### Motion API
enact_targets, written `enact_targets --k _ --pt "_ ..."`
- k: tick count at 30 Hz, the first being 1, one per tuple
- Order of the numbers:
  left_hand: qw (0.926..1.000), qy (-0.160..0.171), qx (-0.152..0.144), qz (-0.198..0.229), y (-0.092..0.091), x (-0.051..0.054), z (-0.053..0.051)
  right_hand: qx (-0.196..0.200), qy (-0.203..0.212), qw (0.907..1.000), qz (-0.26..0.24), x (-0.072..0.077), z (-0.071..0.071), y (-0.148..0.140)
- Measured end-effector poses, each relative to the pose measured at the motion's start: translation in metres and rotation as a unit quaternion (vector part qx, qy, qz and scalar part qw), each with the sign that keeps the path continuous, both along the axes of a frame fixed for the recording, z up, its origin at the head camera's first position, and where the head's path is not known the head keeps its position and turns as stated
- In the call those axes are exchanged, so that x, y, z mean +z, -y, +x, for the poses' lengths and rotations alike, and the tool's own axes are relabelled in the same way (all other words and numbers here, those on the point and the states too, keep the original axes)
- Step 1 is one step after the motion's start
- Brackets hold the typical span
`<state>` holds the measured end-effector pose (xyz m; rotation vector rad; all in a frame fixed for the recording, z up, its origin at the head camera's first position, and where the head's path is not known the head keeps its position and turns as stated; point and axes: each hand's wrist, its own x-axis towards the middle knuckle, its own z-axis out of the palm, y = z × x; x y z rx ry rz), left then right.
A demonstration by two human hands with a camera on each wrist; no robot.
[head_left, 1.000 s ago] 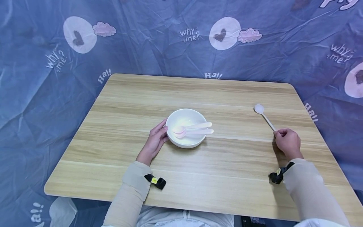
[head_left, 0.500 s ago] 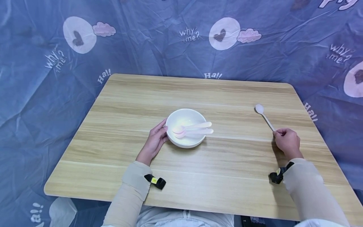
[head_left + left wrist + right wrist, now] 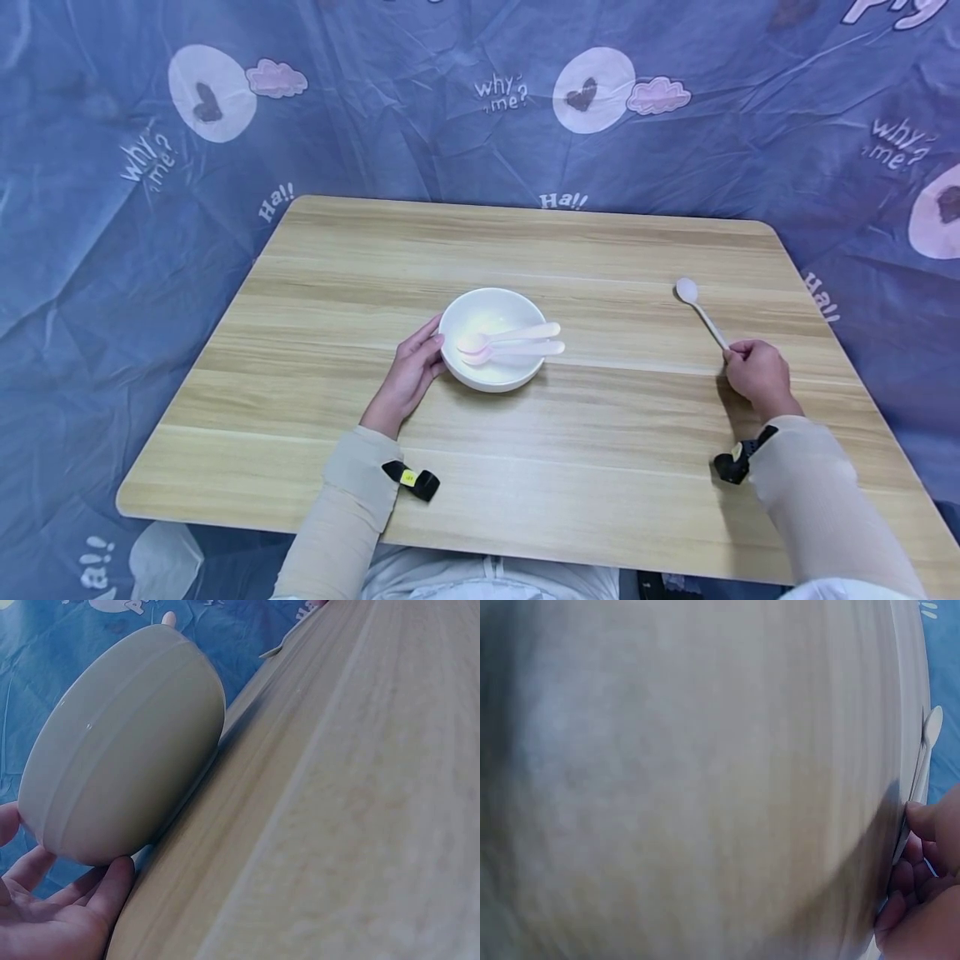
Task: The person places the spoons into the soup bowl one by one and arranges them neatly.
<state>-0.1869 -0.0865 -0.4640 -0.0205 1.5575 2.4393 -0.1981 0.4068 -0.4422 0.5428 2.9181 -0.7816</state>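
Observation:
My left hand [image 3: 408, 371] holds the white bowl [image 3: 491, 379] near the middle of the table. In the left wrist view the thumb is at the rim of the bowl [image 3: 135, 735], and the fingertips touch its lower side. Two pale utensils lie in the bowl, their handles sticking out over the right rim. The upper one is a spoon [image 3: 521, 332]; the lower is a pinkish piece [image 3: 517, 348] whose head is partly covered. At the right, my right hand [image 3: 759, 377] pinches a long white spoon [image 3: 705, 317] by its handle, bowl end pointing away. That spoon [image 3: 932, 727] lies low over the tabletop in the right wrist view.
The wood-grain table [image 3: 360, 258] has rounded corners. Behind and beside it hangs a blue printed cloth [image 3: 420, 108]. Black wrist cameras are strapped over both beige sleeves [image 3: 352, 492].
My right hand has shifted very slightly to the left, and the head of the long spoon has come slightly toward me. The left hand and bowl stay put.

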Motion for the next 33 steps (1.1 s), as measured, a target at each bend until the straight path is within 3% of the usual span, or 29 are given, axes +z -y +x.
enact_targets --k 22,33 --pt "1.0 0.0 0.003 0.0 0.0 0.001 0.002 0.014 -0.005 0.9998 -0.009 0.004 0.004 0.002" --pt "1.0 -0.001 0.0 -0.001 0.0 0.001 0.001 0.003 -0.046 0.9989 -0.008 0.011 0.004 0.008"
